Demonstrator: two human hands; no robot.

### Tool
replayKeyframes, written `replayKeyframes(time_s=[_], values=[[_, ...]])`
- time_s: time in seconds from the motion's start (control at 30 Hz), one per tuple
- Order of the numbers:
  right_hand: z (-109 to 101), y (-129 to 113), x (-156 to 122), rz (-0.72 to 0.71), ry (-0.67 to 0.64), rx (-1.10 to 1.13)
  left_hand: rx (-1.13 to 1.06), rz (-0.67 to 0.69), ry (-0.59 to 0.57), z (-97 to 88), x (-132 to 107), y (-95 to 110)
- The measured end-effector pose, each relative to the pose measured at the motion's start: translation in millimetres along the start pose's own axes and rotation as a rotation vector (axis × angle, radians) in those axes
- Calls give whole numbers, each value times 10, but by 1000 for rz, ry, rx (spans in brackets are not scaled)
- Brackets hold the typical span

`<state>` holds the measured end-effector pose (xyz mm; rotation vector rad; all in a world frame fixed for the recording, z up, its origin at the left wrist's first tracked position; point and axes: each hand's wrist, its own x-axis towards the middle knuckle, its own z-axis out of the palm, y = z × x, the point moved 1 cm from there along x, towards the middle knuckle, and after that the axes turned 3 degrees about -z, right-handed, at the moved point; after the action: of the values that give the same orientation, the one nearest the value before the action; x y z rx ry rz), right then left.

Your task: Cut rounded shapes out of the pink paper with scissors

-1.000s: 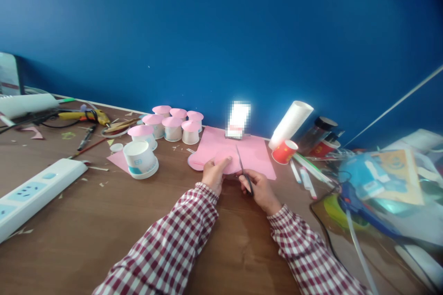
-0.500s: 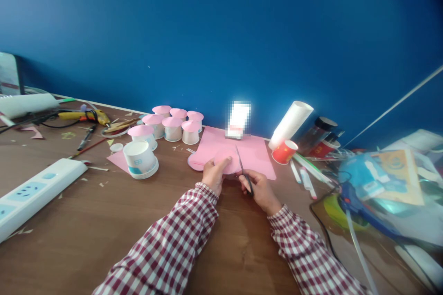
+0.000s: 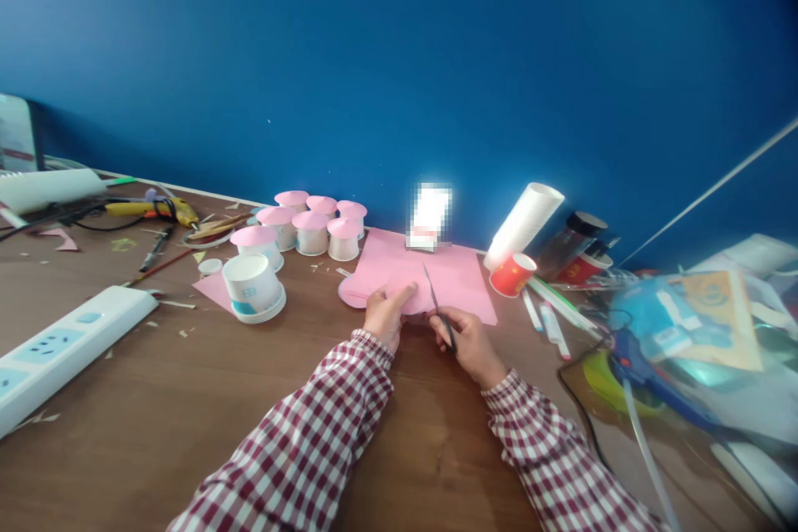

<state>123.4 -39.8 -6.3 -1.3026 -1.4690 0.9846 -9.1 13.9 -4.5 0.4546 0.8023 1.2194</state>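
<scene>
My left hand (image 3: 385, 316) pinches a rounded piece of pink paper (image 3: 405, 284), thumb on top. In my right hand (image 3: 467, 339) is a pair of scissors (image 3: 441, 316), its blades pointing up and away along the paper's right edge. Whether the blades are parted is hard to make out. Beneath and behind the held piece lies a larger pink sheet (image 3: 470, 276) on the wooden table. Left of my hands stands a white paper cup (image 3: 251, 284) with a blue print, on a small stack of lids.
Several cups with pink cone tops (image 3: 310, 231) stand by the blue wall. A power strip (image 3: 68, 349) lies at left. To the right are stacked white cups (image 3: 524, 224), a red cup (image 3: 513, 275) and a blue glue gun (image 3: 648, 382). A blurred bright screen (image 3: 429, 216) leans behind the sheet.
Both hands stay almost in place. The scissors have shifted very slightly against the pink paper's right edge; nothing else has visibly moved.
</scene>
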Motion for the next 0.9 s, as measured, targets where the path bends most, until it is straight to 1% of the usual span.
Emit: replayKeyframes(time_s=[0.2, 0.33, 0.6, 0.9], values=[[-11, 29, 18, 6, 79, 88, 8, -6, 17, 9, -4, 17], [-15, 42, 14, 14, 43, 104, 19, -26, 24, 3, 6, 17], [-9, -54, -3, 16, 3, 96, 52, -7, 1, 2, 5, 4], [-11, -7, 0, 16, -7, 113, 41, 9, 7, 4, -6, 5]])
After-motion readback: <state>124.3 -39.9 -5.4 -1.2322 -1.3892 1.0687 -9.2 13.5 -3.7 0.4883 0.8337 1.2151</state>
